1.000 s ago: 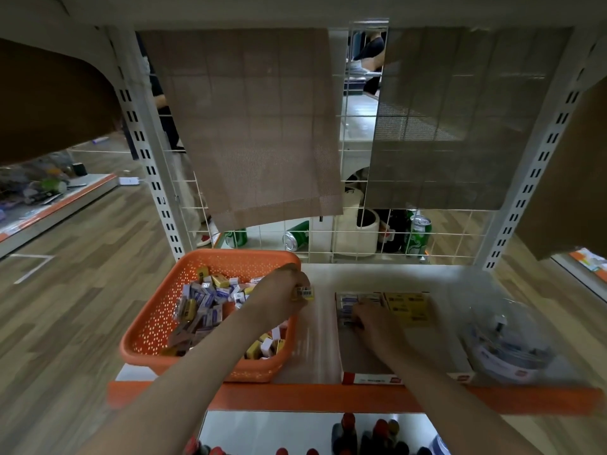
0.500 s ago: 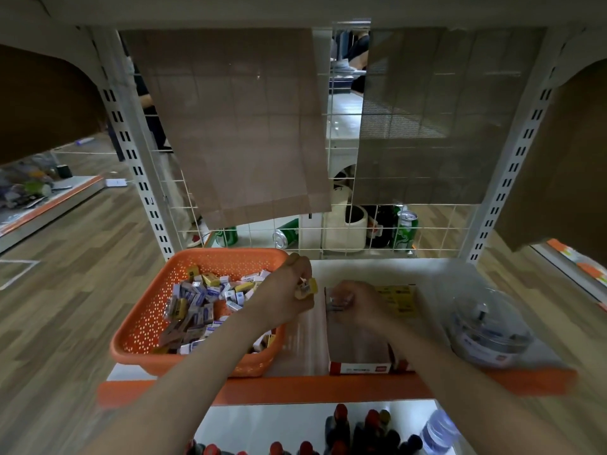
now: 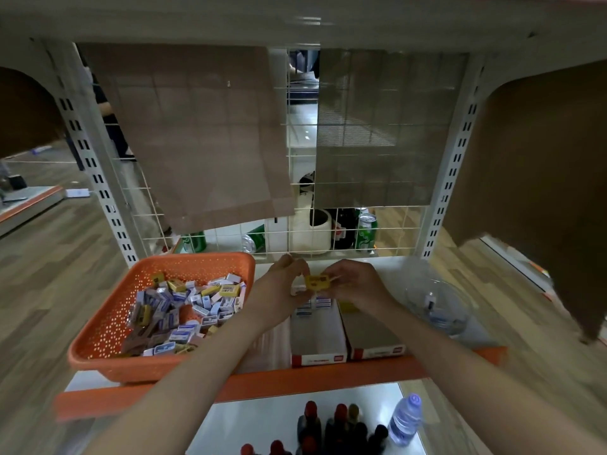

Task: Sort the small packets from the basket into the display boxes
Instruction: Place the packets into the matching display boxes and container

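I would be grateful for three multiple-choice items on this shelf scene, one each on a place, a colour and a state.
1. Relative to the display boxes, the orange basket stands: A) to their left B) to their right C) on top of them
2. The packet held above the boxes is: A) blue B) yellow C) red
3. The left hand and right hand are: A) both inside the basket B) both hanging empty C) both pinching the packet

Key: 1 A, the basket sits left of the boxes; 2 B, its face is plainly yellow; 3 C, fingers of each hand close on its ends.
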A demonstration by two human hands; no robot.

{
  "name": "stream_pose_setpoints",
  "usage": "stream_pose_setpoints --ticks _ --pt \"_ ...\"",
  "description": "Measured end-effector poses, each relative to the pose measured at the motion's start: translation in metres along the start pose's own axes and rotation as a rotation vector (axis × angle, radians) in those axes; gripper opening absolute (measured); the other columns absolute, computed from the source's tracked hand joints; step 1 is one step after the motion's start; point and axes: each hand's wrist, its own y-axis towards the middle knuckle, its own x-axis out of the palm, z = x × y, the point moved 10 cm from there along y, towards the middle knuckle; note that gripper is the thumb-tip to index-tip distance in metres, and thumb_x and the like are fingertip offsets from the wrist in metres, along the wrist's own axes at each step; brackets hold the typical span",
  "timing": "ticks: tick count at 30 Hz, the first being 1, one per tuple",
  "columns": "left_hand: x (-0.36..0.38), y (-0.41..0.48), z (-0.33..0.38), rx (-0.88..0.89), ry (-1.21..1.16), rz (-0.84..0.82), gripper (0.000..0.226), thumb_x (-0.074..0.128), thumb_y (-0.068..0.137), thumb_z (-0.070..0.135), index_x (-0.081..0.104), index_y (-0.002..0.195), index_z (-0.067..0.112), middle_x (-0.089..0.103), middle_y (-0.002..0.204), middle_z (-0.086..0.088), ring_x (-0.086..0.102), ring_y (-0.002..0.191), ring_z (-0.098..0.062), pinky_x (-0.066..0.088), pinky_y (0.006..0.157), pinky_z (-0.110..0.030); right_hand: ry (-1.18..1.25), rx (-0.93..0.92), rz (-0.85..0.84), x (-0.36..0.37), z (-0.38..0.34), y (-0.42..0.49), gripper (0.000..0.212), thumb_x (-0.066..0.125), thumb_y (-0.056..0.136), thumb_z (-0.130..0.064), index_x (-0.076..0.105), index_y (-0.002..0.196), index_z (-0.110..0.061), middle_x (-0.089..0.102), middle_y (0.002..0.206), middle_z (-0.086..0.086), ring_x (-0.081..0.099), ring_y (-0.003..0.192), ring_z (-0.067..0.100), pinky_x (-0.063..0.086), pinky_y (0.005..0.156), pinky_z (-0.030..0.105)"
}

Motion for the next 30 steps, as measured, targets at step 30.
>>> stream_pose_setpoints --ticks 30 --pt "0.083 0.014 0.017 -0.062 0.075 -0.262 0.029 0.053 0.092 0.028 0.05 0.12 0.021 0.054 0.116 0.001 0.054 0.107 -0.016 0.042 0.078 -0.024 0.08 0.025 0.229 -0.078 0.034 -0.002 0.029 0.067 0.075 0.009 0.047 0.077 -0.012 0.064 0.081 0.011 0.059 0.067 0.019 0.047 0.057 0.025"
